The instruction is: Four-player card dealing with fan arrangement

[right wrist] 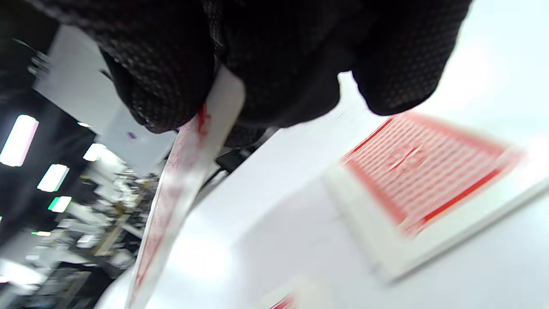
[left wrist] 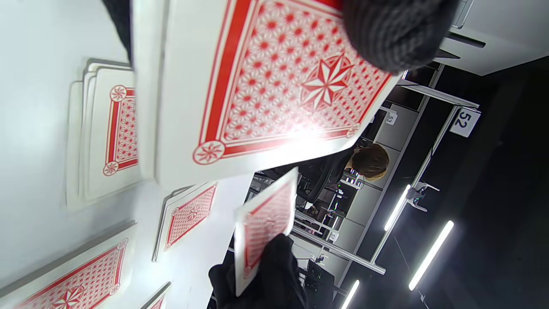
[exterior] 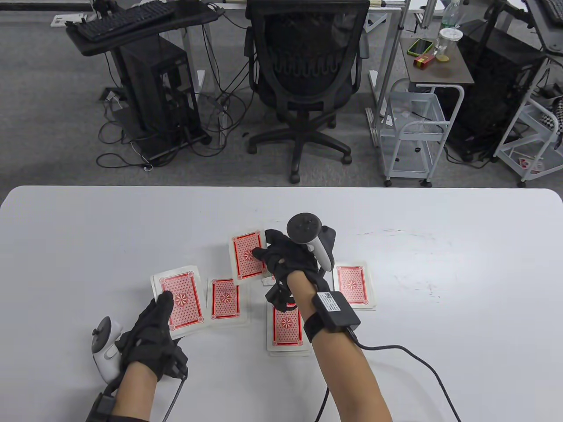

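My left hand [exterior: 151, 336] holds the red-backed deck [exterior: 180, 299] at the left of the table, thumb on top; the deck fills the left wrist view [left wrist: 266, 86]. My right hand [exterior: 264, 254] pinches a single face-down card [exterior: 246, 256] and holds it above the middle of the table; that card shows edge-on in the right wrist view [right wrist: 184, 184] and in the left wrist view [left wrist: 266, 227]. Dealt piles lie face down: a left pile [exterior: 225, 301], a near pile [exterior: 286, 329] partly under my right wrist, and a right pile [exterior: 352, 285]. A further pile under my right hand is mostly hidden.
The white table [exterior: 440, 272] stretches bare to the right and along its far edge. A cable [exterior: 409, 351] trails from my right wrist across the near right. An office chair [exterior: 308, 79] and carts stand beyond the table.
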A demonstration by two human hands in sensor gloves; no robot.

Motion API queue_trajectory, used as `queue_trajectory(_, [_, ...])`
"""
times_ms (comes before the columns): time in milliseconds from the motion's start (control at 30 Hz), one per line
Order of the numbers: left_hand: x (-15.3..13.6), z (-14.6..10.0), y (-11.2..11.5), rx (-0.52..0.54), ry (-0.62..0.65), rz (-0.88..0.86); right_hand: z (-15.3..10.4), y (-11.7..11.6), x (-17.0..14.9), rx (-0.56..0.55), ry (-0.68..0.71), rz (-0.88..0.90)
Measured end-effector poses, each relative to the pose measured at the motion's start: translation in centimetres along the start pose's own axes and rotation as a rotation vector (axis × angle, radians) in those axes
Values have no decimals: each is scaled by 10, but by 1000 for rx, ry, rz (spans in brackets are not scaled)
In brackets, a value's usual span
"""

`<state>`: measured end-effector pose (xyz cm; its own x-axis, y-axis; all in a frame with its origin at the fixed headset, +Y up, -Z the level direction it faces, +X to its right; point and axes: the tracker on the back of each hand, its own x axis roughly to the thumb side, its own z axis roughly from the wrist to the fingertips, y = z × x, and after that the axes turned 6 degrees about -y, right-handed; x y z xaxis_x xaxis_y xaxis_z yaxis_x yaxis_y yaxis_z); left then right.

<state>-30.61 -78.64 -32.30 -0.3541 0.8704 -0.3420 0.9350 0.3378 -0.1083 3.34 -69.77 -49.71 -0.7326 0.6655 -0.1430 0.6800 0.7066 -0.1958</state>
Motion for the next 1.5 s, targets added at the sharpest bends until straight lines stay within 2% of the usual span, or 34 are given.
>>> queue_trajectory(133, [1,2,-3,14,-1,4,24,-3,-13,-57,-108,-176])
queue_trajectory(300, [1,4,-8,31,-5,17,46,-21,-25,-114,-203,-482])
queue_trajectory(367, [1,5,-9,34,-9,22,51,-29,-29,-126,-248,-622])
queue_trajectory(433, [0,5,-9,40,-11,26,52,-34,-31,-129,-259,-688])
queue_trajectory(533, [0,5,-8,39,-16,31,46,-33,-29,-150,-206,-733])
queue_trajectory(667, [0,4,-7,37,-5,30,22,-21,-9,-138,-89,-624])
queue_trajectory(800, [-1,2,-4,32,10,22,-17,-22,21,-44,69,-432])
queue_trajectory(967, [-2,-1,4,10,23,23,-64,-60,46,202,301,-71])
queue_trajectory(1067, [-4,-3,10,-15,30,33,-84,-88,50,255,370,36])
queue_trajectory(1100, [-4,-3,12,-20,29,38,-87,-92,50,247,374,46])
queue_trajectory(1200, [-5,-5,15,-27,37,44,-96,-100,47,130,362,118])
queue_trajectory(1333, [-5,-5,15,-37,29,48,-93,-95,39,121,327,184])
queue_trajectory(1500, [-4,-2,18,-106,18,35,-83,-81,24,238,290,288])
